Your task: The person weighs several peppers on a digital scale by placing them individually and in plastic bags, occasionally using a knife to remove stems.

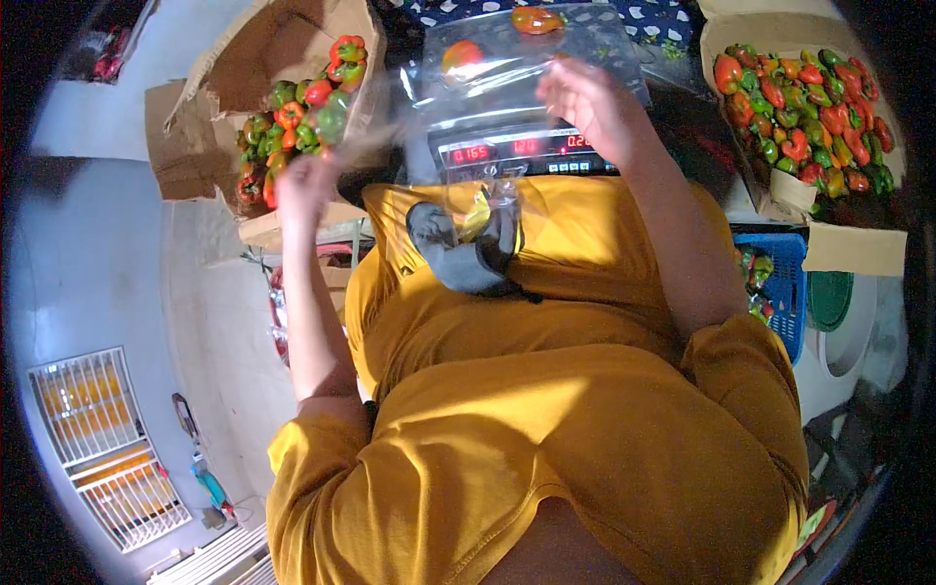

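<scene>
My left hand (307,186), blurred, is beside the open cardboard box of peppers at left. A blurred clear strip runs from near its fingers toward a sheet of clear plastic (482,99); whether the fingers grip it is unclear. My right hand (589,106) hovers over a digital scale (585,167) with red lit digits, its curled fingertips at the plastic's right edge; a grip cannot be made out. Around the pan lie a red-orange pepper (537,20) and another pepper (462,58), partly behind plastic. Clear plastic (504,191) hangs over a grey cloth item (468,267) on my lap.
Red and green peppers fill part of the left cardboard box (197,139) and much of the right cardboard box (790,194). Below the right box stands a blue plastic basket (790,292) with bagged peppers. A dark patterned cloth (662,14) lies behind the scale.
</scene>
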The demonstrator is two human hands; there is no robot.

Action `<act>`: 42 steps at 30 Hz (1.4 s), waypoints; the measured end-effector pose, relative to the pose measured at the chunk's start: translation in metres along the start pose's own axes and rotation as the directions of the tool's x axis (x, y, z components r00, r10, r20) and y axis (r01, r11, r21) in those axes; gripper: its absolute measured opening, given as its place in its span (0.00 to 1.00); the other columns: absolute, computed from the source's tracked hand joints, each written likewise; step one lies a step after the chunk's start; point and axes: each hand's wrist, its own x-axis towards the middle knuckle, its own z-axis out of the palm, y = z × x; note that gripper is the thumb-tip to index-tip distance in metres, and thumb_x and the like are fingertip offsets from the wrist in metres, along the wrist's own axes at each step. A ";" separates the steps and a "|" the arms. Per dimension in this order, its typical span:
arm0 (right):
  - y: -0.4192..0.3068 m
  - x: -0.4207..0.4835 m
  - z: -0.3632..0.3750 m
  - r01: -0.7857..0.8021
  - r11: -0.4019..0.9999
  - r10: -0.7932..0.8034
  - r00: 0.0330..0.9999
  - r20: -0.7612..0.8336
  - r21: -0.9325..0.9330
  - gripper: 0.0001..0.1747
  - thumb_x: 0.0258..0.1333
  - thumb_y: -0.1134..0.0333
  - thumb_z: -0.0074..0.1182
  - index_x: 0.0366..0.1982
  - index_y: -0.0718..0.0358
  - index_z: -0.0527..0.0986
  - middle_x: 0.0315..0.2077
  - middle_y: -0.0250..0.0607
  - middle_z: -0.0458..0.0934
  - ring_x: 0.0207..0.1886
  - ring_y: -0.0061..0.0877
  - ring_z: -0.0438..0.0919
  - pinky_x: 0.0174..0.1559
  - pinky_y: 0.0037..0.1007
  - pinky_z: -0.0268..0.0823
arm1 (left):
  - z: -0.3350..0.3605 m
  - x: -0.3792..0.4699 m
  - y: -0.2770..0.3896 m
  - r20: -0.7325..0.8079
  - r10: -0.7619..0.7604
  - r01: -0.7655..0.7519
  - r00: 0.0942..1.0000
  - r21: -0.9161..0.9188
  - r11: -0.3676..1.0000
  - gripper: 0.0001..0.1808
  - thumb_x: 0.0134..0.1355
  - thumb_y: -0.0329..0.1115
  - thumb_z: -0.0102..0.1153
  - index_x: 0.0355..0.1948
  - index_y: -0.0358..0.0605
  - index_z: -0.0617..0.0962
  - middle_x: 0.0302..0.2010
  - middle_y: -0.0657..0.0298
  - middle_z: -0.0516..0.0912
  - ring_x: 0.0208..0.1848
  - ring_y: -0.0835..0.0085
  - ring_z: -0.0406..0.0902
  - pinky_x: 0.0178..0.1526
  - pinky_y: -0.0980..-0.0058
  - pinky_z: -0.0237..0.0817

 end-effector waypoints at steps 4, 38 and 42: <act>0.002 -0.001 -0.001 0.126 0.953 -0.014 0.926 -0.377 0.274 0.12 0.56 0.59 0.50 0.32 0.61 0.72 0.26 0.31 0.74 0.32 0.18 0.73 0.36 0.20 0.64 | 0.042 -0.047 0.041 0.924 0.124 -0.276 0.360 -0.022 0.961 0.10 0.52 0.33 0.56 0.36 0.43 0.77 0.30 0.62 0.80 0.33 0.75 0.75 0.40 0.74 0.66; 0.053 -0.048 0.085 -0.110 0.898 0.211 0.957 -0.197 0.427 0.16 0.59 0.51 0.44 0.33 0.56 0.70 0.25 0.30 0.73 0.27 0.17 0.72 0.26 0.21 0.65 | 0.146 -0.053 0.179 0.043 0.416 -0.417 0.908 0.009 0.909 0.05 0.57 0.31 0.51 0.35 0.48 0.73 0.23 0.54 0.77 0.24 0.56 0.76 0.29 0.63 0.66; 0.057 -0.039 0.073 -0.126 0.868 0.141 0.990 0.005 0.480 0.13 0.61 0.55 0.41 0.33 0.56 0.70 0.27 0.29 0.73 0.31 0.19 0.74 0.29 0.24 0.69 | 0.132 -0.050 0.173 0.318 0.634 -0.633 0.705 -0.123 0.765 0.11 0.57 0.35 0.53 0.41 0.45 0.72 0.35 0.58 0.77 0.36 0.65 0.75 0.39 0.72 0.66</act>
